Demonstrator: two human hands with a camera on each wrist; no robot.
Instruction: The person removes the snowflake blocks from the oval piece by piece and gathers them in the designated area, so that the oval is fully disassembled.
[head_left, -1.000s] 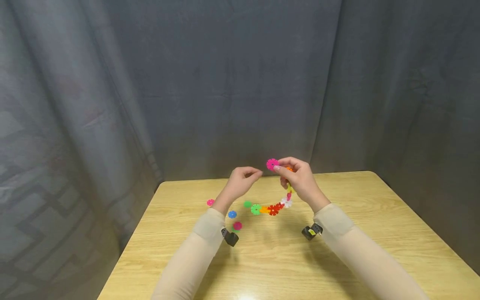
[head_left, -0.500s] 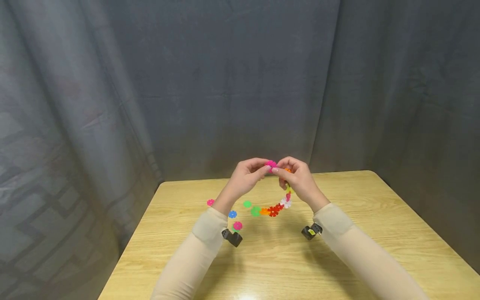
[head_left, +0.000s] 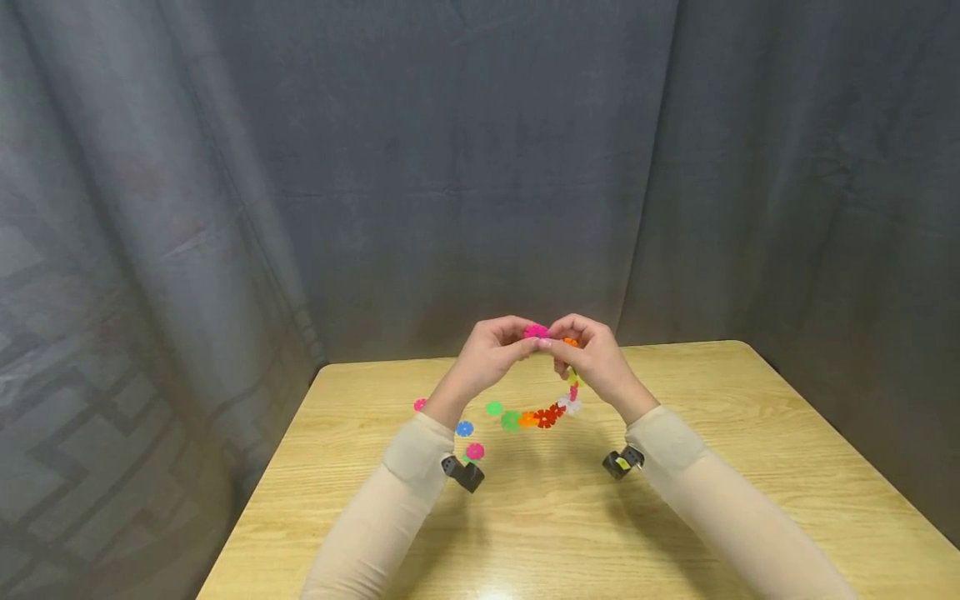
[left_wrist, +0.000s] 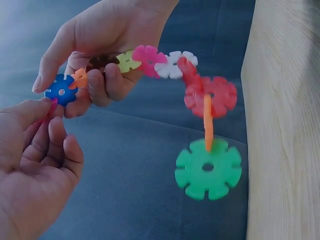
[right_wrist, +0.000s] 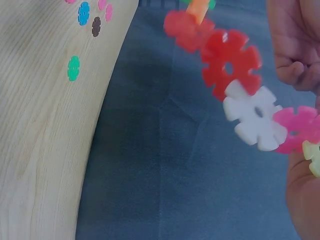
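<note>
Pink plastic disc (head_left: 536,331) right at the top is where both hands meet, raised above the wooden table (head_left: 675,500). The left hand (head_left: 487,358) has its fingers curled in and pinches that pink piece between thumb and fingertips. From the left wrist view you can only catch a sliver of pink at the fingertips, so the head view shows it better.

The right hand (head_left: 592,358) is curled too, gripping the top end of a chain of snowflake discs (left_wrist: 200,100). In the left wrist view its fingers wrap round the orange and yellow-green pieces, with a blue disc (left_wrist: 61,91) sticking out at the very end, just beside the left fingertips. So the hands are basically touching through the pieces, knuckle to knuckle.

From the right hand the chain hangs down and curves away: pink, white, red, another red, a thin orange one edge-on, then a big green disc (left_wrist: 208,169) at the loose end. In the head view that tail swings below and between the two wrists, over the table; can't tell if the bottom touches the wood.

Loose pieces lie on the table near the left forearm: a pink one (head_left: 420,405), a blue one (head_left: 465,428), a green one (head_left: 493,408) and another pink one (head_left: 475,451).
</note>
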